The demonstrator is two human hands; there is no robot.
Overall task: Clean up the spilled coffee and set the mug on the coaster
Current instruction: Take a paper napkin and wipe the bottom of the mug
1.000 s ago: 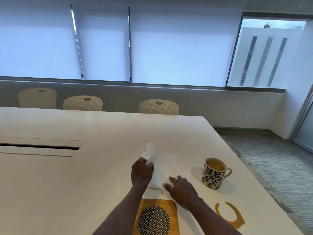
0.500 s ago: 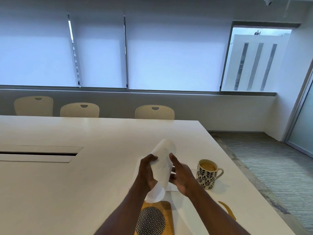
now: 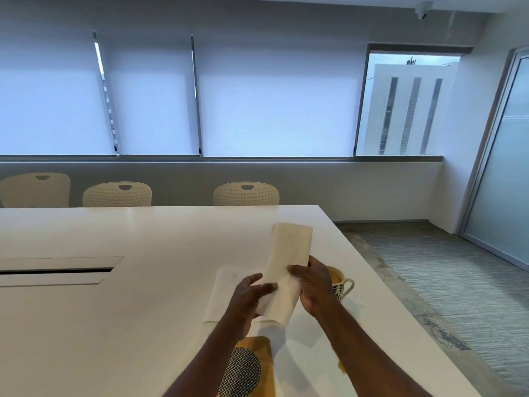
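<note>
- The white desk (image 3: 114, 325) fills the lower frame, under a row of drawn blinds.
- The napkin (image 3: 289, 253), flat on the desk a second ago, is now lifted at lower centre and folded into a tall strip.
- My left hand (image 3: 246, 293) pinches its lower edge, thumb against fingers; my right hand (image 3: 313, 285) curls round the other side.
- A second sheet (image 3: 223, 296) lies beneath.
- The mug (image 3: 342, 283) stands just right of my right hand, off the coaster (image 3: 246, 373) at bottom centre.
- Only a sliver of the spill (image 3: 341, 366) shows; wiping comes next, I judge.
</note>
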